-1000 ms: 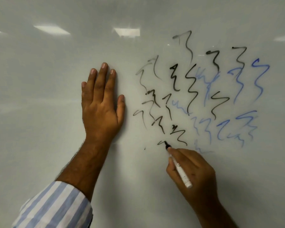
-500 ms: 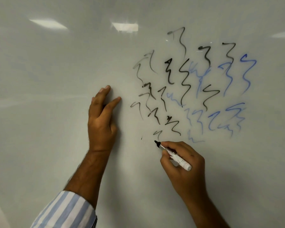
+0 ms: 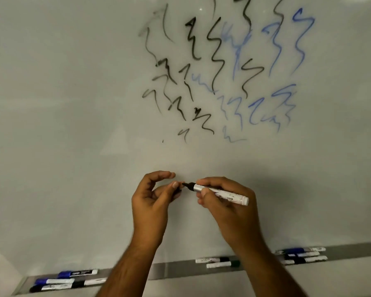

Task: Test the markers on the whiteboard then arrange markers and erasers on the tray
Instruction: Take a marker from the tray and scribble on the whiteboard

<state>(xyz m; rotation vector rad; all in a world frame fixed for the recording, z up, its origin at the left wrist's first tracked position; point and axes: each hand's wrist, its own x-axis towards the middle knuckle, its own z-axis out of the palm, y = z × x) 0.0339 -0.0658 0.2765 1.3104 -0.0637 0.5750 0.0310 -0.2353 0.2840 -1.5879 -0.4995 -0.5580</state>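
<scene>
Well, the whiteboard (image 3: pixel 73 103) fills the wall, with black and blue squiggles (image 3: pixel 223 71) up at twelve to one o'clock. Along six o'clock runs the tray (image 3: pixel 180 270), with markers (image 3: pixel 64 280) lying in clusters. At centre, the right hand (image 3: pixel 227 206) grips an uncapped black marker (image 3: pixel 219 192), tip toward nine o'clock. The left hand (image 3: pixel 154 202) has its fingers curled, thumb right at the tip; I cannot tell what it pinches.
</scene>
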